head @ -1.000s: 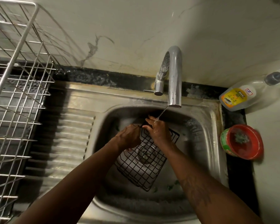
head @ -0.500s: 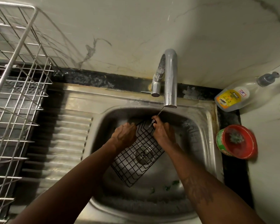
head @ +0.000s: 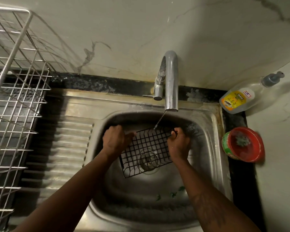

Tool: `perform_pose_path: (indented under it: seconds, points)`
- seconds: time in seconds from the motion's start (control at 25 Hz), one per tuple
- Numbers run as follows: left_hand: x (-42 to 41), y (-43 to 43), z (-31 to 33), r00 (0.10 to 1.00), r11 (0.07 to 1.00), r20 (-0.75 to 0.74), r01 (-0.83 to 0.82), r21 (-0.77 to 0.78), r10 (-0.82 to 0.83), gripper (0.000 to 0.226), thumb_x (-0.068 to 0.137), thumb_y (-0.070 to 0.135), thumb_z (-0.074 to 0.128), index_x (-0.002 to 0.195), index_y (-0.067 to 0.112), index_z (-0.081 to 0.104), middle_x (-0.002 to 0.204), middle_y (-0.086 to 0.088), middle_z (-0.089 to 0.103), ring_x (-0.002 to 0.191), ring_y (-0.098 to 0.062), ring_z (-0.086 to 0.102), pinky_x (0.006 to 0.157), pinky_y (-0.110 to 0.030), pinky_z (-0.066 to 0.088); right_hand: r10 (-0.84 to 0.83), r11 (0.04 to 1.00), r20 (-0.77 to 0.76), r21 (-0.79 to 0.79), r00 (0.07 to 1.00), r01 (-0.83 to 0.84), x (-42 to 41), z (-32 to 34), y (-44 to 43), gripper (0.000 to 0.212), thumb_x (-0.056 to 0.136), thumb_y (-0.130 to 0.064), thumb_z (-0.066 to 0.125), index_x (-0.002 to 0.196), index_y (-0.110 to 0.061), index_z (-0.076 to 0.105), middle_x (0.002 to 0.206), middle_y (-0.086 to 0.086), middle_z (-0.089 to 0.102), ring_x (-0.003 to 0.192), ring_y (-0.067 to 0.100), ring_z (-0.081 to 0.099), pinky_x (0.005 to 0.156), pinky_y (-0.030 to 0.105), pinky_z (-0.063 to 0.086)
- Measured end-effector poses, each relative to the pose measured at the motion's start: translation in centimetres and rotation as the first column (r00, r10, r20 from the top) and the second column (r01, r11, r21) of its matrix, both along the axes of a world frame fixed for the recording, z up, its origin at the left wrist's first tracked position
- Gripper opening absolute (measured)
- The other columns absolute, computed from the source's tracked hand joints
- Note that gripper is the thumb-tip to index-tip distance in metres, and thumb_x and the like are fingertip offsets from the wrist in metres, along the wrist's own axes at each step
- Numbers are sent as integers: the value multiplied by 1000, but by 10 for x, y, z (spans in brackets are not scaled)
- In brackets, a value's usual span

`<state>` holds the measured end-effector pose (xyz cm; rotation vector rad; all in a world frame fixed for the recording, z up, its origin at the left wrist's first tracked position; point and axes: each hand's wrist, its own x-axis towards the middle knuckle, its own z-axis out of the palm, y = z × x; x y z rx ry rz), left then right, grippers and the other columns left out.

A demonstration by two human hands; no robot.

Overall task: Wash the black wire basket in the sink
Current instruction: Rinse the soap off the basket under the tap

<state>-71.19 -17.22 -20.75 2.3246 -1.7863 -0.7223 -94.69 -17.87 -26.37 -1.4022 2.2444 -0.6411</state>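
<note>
Basket (head: 146, 151) is being held tilted inside the sink (head: 213, 124). Left grip (head: 114, 139) and right grip (head: 179, 144) are clasping opposite edges, apparently keeping its far rim under the tap (head: 170, 81) for rinsing in the thin stream (head: 160, 120).

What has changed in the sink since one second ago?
The hands moved apart: the left hand now grips the black wire basket at its left edge, the right hand at its far right corner. The basket turned from slanted to nearly square; the water stream now hits its far edge, not the right hand. The faucet and soap bottle stayed.
</note>
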Motion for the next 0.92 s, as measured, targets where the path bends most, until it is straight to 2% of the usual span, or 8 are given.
perform_pose_path:
  seconds: [0.2, 0.36, 0.48, 0.56, 0.64, 0.8, 0.88, 0.92]
  points:
    - [-1, 27, -12, 972, 919, -40, -206, 336, 232, 17, 96, 24, 62, 85, 12, 58, 68, 0, 57, 55, -10, 50, 59, -28, 47, 98, 983, 8, -159, 995, -95, 2, -8, -1, 21, 80, 0, 65, 80, -20, 62, 82, 1, 65, 80, 24, 62, 68, 33, 50]
    - [7, 8, -41, 882, 887, -219, -344, 308, 418, 22, 95, 17, 59, 83, 2, 70, 74, -14, 73, 68, -30, 74, 69, -45, 65, 281, 959, 54, -45, 958, -279, 9, -14, -11, 22, 78, -1, 72, 79, -23, 66, 78, -6, 67, 74, 15, 65, 62, 28, 55]
    - [1, -9, -43, 803, 898, -405, -369, 239, 437, 28, 99, 33, 60, 82, 11, 67, 73, -9, 72, 70, -24, 74, 71, -40, 65, 347, 912, 313, 107, 884, -396, 21, -19, -17, 10, 86, -11, 77, 90, -19, 74, 85, -5, 72, 79, 8, 68, 68, 24, 58]
    - [-9, -13, -40, 765, 901, -477, -372, 223, 434, 30, 104, 33, 56, 90, 8, 65, 71, -2, 66, 64, -11, 66, 55, -17, 57, 205, 908, 534, 210, 820, -363, 31, -23, -25, 6, 90, -13, 75, 95, -15, 77, 91, 0, 75, 84, 12, 71, 74, 25, 60]
    - [-22, -11, -43, 773, 909, -479, -358, 212, 416, 36, 107, 34, 49, 94, 5, 66, 68, 0, 62, 57, -7, 60, 42, -9, 45, -29, 918, 640, 321, 768, -232, 37, -30, -33, 14, 94, -7, 66, 100, -13, 77, 102, 7, 77, 92, 18, 72, 77, 28, 62]
    - [-34, -6, -59, 836, 910, -380, -411, 46, 397, 44, 109, 35, 39, 82, 9, 62, 63, 2, 53, 55, -5, 49, 55, -10, 44, -326, 896, 786, 434, 526, -94, 38, -45, -41, 19, 94, 0, 60, 103, -9, 74, 116, 12, 75, 106, 21, 71, 82, 27, 58]
    - [-40, -5, -58, 822, 880, -389, -472, -55, 416, 39, 109, 27, 42, 81, 9, 63, 59, 9, 44, 53, 1, 40, 52, -3, 37, -419, 837, 817, 517, 397, -181, 43, -49, -29, 20, 98, -6, 58, 112, -8, 72, 120, 14, 74, 108, 24, 71, 86, 31, 58]
    - [-42, -2, -58, 802, 854, -422, -508, -111, 422, 38, 108, 24, 46, 80, 7, 64, 58, 11, 42, 52, 2, 39, 52, -2, 36, -420, 784, 811, 550, 407, -287, 47, -49, -17, 22, 101, -9, 57, 116, -7, 72, 118, 14, 74, 106, 26, 73, 86, 34, 59]
